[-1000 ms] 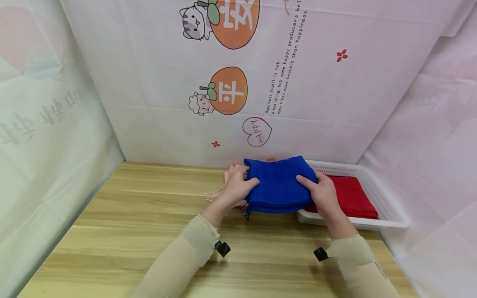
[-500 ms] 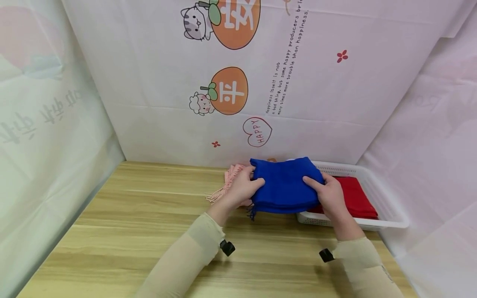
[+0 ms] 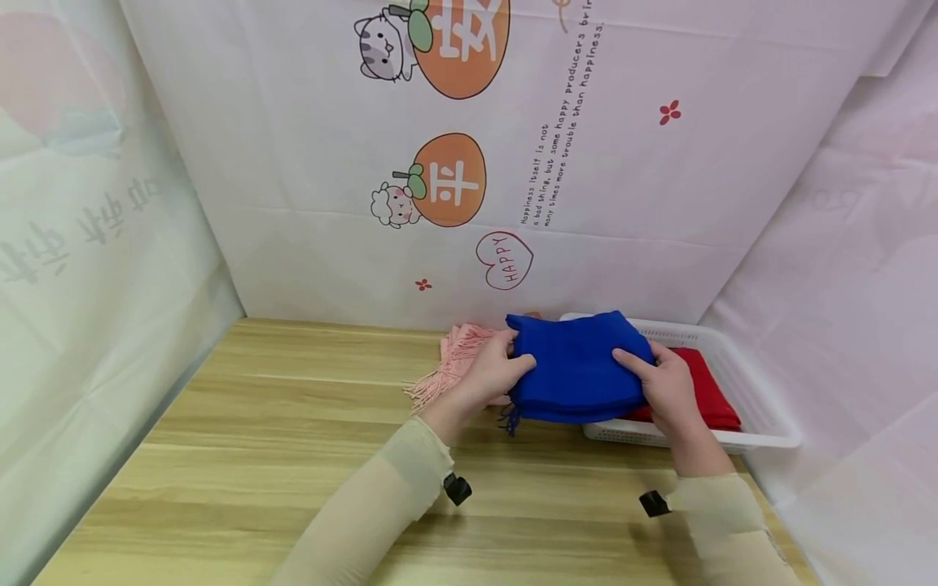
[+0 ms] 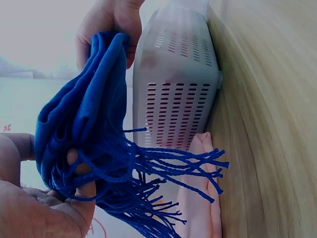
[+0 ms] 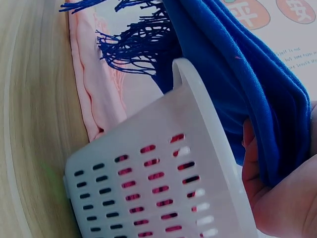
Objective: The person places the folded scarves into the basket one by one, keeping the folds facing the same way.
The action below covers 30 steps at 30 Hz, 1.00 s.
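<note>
A folded blue scarf [image 3: 579, 362] with tassels is held up level between both hands, partly over the left end of a white basket [image 3: 765, 415]. The left hand [image 3: 489, 376] grips its fringed end, thumb on top and fingers beneath, as the left wrist view shows. At the opposite end the right hand [image 3: 668, 391] pinches the folded layers, thumb above and fingers below. Inside the basket lies a folded red cloth [image 3: 707, 391], partly hidden by the scarf and right hand. In the right wrist view, the blue scarf [image 5: 237, 79] hangs above the basket's rim.
A folded pink fringed scarf [image 3: 458, 358] lies on the wooden table [image 3: 293, 456] left of the basket, partly behind the left hand. A printed white cloth wall [image 3: 330, 260] stands at the table's back edge, with more cloth at both sides.
Both hands have carried the blue scarf to the right, further over the basket. More of the pink scarf shows at the left. The basket and red cloth have stayed in place.
</note>
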Tool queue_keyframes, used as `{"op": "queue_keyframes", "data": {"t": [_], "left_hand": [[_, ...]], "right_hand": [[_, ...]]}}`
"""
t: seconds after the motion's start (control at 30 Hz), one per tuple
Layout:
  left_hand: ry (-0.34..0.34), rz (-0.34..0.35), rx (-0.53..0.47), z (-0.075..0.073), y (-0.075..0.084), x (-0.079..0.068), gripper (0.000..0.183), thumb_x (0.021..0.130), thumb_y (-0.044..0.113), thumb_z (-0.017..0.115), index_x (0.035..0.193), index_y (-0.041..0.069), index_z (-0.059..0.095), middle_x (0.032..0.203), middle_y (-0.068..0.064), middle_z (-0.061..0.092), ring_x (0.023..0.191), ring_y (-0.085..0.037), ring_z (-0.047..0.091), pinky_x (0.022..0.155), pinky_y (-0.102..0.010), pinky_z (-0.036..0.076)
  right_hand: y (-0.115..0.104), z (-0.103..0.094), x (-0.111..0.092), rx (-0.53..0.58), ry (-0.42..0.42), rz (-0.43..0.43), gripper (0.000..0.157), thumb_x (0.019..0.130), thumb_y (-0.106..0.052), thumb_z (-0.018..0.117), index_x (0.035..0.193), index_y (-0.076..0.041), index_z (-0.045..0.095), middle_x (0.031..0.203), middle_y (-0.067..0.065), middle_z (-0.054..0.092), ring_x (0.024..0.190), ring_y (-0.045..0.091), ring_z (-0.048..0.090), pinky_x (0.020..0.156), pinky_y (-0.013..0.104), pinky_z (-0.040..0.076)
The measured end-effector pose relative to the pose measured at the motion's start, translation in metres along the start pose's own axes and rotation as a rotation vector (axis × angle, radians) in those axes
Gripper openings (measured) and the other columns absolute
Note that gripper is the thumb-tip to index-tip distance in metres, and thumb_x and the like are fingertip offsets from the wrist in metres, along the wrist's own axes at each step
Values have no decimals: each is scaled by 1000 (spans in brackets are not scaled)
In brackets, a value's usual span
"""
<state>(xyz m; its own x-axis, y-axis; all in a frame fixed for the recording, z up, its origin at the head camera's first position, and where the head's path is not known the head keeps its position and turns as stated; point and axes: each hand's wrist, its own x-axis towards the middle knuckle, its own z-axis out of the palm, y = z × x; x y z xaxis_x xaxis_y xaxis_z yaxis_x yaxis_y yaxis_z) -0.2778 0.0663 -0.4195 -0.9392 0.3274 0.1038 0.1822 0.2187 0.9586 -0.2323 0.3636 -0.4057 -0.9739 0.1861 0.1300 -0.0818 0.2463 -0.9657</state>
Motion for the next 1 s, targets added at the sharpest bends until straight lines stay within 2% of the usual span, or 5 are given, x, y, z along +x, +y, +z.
{"op": "queue_keyframes", "data": {"t": [0.23, 0.53, 0.63, 0.83, 1.0], "left_hand": [[-32, 23, 26, 9, 6, 1, 75, 105, 25, 68, 170, -1, 41, 167, -20, 51, 154, -33, 50, 123, -51, 46], [-44, 30, -20, 20, 3, 5, 75, 105, 25, 71, 170, 1, 41, 166, -20, 53, 149, -34, 56, 117, -53, 52], [-38, 48, 0, 24, 1, 6, 75, 105, 25, 72, 169, 0, 42, 165, -22, 53, 149, -34, 56, 117, -53, 52], [-74, 75, -2, 33, -3, 9, 72, 108, 24, 70, 170, 2, 41, 164, -20, 56, 146, -32, 59, 115, -50, 54], [-75, 71, -19, 38, -5, 11, 75, 109, 25, 69, 172, 0, 37, 166, -22, 52, 149, -33, 56, 116, -51, 52]], "right_hand": [[3, -14, -3, 26, -9, -6, 68, 105, -34, 82, 151, 10, 58, 104, -17, 77, 87, 9, 80, 78, 27, 66], [10, -23, -1, 0, 21, 22, 62, 104, -37, 82, 143, 7, 60, 101, -17, 77, 84, 8, 80, 76, 27, 66], [13, -26, -1, 19, 30, 31, 54, 103, -37, 83, 136, 2, 64, 100, -15, 77, 83, 9, 80, 75, 28, 66], [18, -35, 0, 72, 41, 31, 33, 102, -32, 85, 120, -9, 71, 98, -12, 78, 80, 10, 79, 73, 27, 66], [23, -40, 2, 111, 32, 31, 29, 102, -30, 85, 121, -12, 72, 99, -11, 79, 81, 10, 79, 73, 27, 66]]}}
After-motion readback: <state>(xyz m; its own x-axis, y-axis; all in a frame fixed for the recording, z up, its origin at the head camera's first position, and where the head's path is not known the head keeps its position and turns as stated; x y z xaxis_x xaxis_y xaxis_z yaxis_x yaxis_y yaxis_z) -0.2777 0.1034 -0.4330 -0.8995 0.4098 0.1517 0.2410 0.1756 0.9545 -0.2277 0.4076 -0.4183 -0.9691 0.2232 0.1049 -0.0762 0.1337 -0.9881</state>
